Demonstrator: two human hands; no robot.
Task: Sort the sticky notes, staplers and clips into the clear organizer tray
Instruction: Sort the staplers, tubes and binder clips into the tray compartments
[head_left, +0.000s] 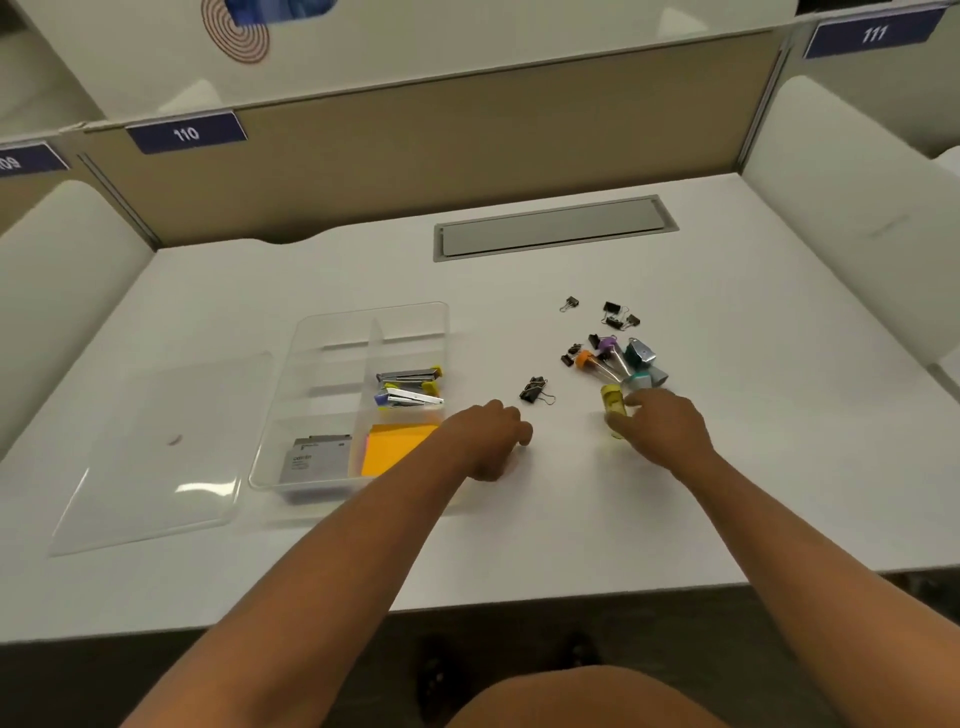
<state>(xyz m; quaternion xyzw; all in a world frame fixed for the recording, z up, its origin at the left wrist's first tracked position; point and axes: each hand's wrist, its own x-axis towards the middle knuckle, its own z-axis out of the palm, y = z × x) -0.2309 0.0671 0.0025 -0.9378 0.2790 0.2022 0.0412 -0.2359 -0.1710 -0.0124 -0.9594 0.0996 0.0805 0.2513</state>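
A: What is sitting in the clear plastic organizer tray (311, 332)?

B: Two small metal staplers with yellow and purple ends (409, 387) are lying side by side in a middle compartment on its right side. Nearer the person, a bright orange pad of sticky notes (389, 449) is filling the right front compartment, and a grey box with printed lettering (316, 458) is lying in the left front one. The far compartments are showing only bare plastic.

A: And the clips?

B: They are lying loose on the white desk (571, 519), right of the tray. A small black binder clip pair (535, 391) is sitting between the two hands. Farther back, a cluster of black binder clips (618, 313) is lying beside clear tubes with orange and purple caps (602, 358) and teal clips (641, 358).

A: What are the hands doing?

B: The left hand (491, 436) is resting knuckles-up on the desk just right of the tray, fingers curled under; I cannot tell whether it is holding anything. The right hand (662, 428) is pinching a yellow-capped clear tube (613, 408) at the near edge of the pile.

A: Anything else?

B: A flat clear lid (156, 457) is lying left of the tray.
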